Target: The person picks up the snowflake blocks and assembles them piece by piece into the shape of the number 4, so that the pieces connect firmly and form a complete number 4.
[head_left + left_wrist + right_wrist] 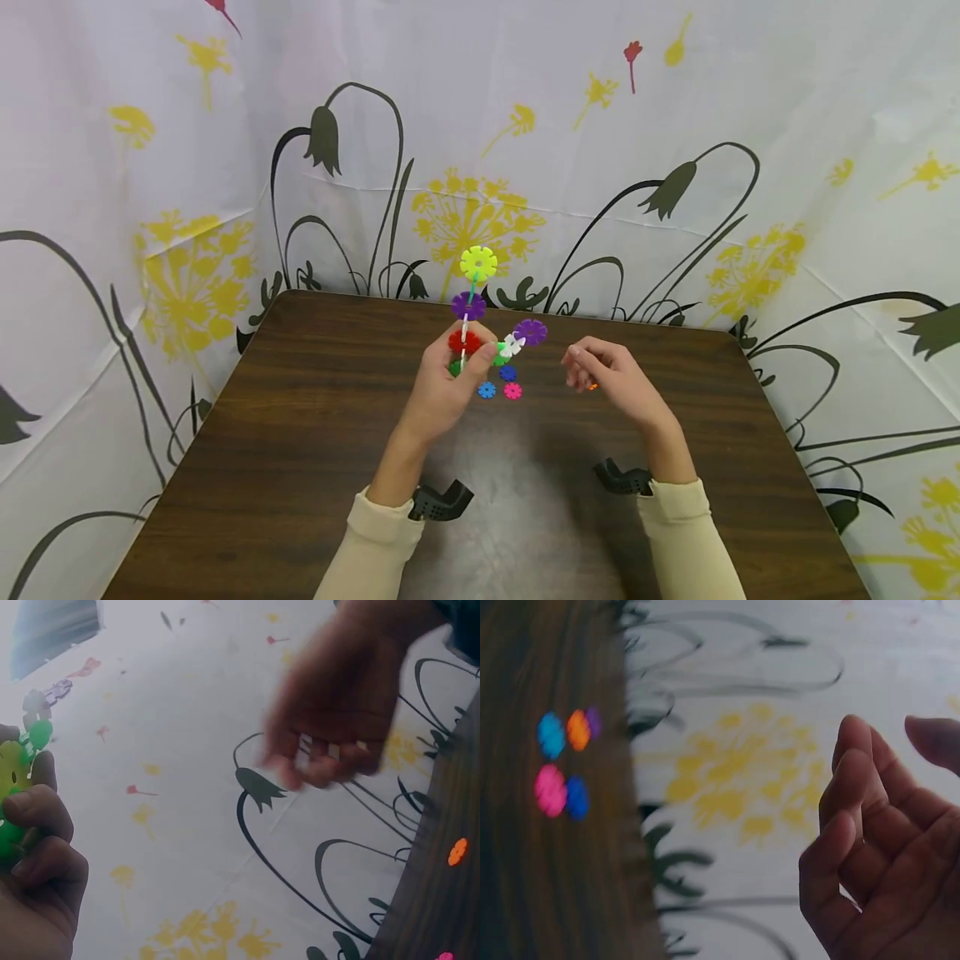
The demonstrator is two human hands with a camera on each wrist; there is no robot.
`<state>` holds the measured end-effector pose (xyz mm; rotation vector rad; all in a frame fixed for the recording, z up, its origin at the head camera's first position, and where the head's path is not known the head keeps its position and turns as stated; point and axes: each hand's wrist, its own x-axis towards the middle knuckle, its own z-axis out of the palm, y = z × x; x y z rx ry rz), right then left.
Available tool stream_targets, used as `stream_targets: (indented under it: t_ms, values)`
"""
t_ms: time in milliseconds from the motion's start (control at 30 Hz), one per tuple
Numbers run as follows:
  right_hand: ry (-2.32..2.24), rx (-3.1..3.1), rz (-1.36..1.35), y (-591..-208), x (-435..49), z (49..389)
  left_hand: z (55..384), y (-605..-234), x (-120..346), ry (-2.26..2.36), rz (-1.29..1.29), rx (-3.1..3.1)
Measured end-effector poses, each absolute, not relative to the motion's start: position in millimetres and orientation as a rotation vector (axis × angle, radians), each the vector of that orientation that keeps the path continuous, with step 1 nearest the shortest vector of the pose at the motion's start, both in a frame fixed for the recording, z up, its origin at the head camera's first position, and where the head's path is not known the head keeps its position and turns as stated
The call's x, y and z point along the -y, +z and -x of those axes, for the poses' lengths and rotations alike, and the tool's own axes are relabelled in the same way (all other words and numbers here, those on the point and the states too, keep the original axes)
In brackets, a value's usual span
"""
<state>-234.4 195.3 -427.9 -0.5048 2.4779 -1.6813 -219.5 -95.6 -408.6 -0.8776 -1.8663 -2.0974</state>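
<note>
My left hand [438, 392] grips a joined chain of notched plastic discs between thumb and fingers, raised over the table. Its upper run goes through a red disc [459, 341] and a purple disc [468, 306] to a yellow disc [478, 263] on top. A side branch with a white disc [512, 345] ends in another purple disc [531, 332]. Some green discs [40, 733] show by the left fingers; part of the chain is hidden behind the hand. To the right, my right hand [618, 379] hovers with loosely bent fingers and holds nothing, thumb apart from the fingertips [853, 729].
Loose discs lie on the dark wooden table [315, 467]: light blue [551, 736], pink [550, 790], dark blue [577, 798], orange [578, 730] and a purple one [593, 721]. A flower-patterned curtain [480, 108] hangs behind the table's far edge.
</note>
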Motion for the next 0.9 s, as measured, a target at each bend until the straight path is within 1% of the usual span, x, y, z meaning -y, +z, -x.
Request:
stream_targets:
  t_ms: [167, 267, 400, 633, 900]
  values:
    - [-1.559, -2.591, 0.168, -471.6, -218.9, 247.4, 219.1, -406.6, 97.9, -2.060, 0.888, 1.833]
    - [-1.430, -2.655, 0.033, -497.8, -229.7, 255.6, 219.4, -405.4, 97.9, -2.076, 0.904, 1.818]
    - [-1.296, -2.680, -0.074, -523.9, -238.8, 264.0, 218.8, -405.1, 97.7, -2.094, 0.919, 1.811]
    - [-1.222, -2.673, -0.222, -540.1, -247.5, 271.0, 218.3, -404.4, 97.7, -2.086, 0.885, 1.850]
    - [-1.187, -2.679, -0.305, -544.1, -252.4, 270.8, 218.2, -406.1, 97.3, -2.092, 0.869, 1.891]
